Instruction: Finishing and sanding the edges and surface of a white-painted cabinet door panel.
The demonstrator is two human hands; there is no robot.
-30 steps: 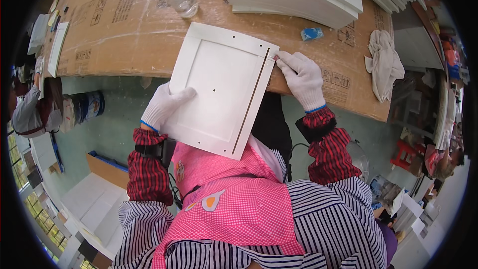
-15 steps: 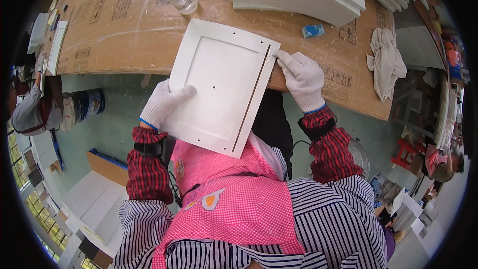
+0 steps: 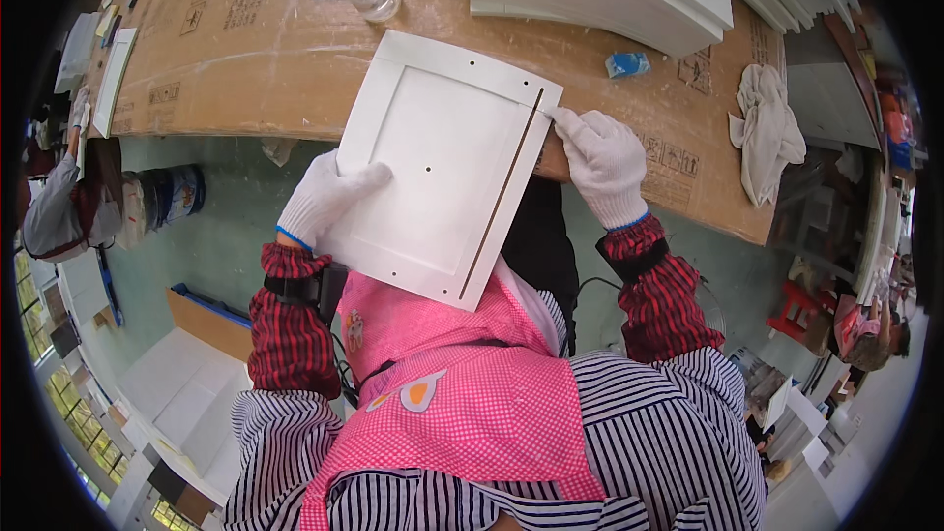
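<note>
Cardboard-covered table, white panel between grips

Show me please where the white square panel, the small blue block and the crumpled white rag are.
white square panel (image 3: pixel 433 162): head view, on its recessed centre field.
small blue block (image 3: pixel 626 64): head view, on its top face.
crumpled white rag (image 3: pixel 767 133): head view, on its bunched middle.
</note>
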